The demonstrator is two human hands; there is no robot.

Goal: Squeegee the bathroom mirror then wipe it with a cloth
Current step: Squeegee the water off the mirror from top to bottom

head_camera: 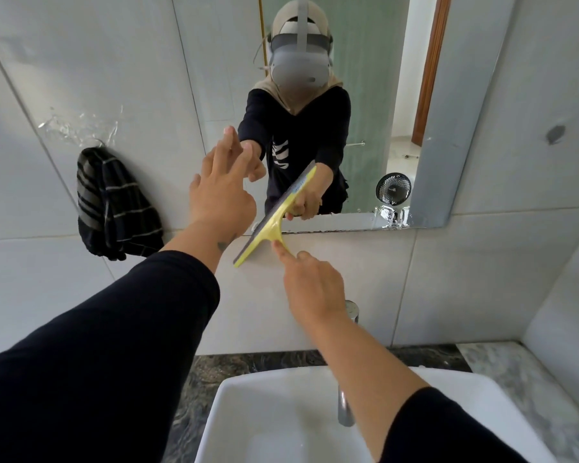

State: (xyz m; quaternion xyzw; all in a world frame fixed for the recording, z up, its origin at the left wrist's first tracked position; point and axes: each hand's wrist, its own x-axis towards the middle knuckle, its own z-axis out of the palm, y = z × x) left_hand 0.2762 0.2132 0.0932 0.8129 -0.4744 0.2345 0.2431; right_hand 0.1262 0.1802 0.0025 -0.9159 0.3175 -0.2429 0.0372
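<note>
The bathroom mirror point(365, 105) hangs on the tiled wall above the sink and reflects a person in dark sleeves. My right hand point(310, 282) grips the handle of a yellow squeegee point(268, 233). Its blade rests slanted across the mirror's bottom edge, near the lower left corner. My left hand point(219, 185) is raised to the mirror with fingers spread, fingertips touching the glass, holding nothing. A dark striped cloth point(114, 203) hangs from a hook on the wall to the left of the mirror.
A white basin point(248, 412) sits below on a dark marble counter point(194, 379), with a chrome tap point(346, 389) behind my right forearm. Water splashes mark the tiles above the cloth. The mirror shows a small fan and a doorway behind.
</note>
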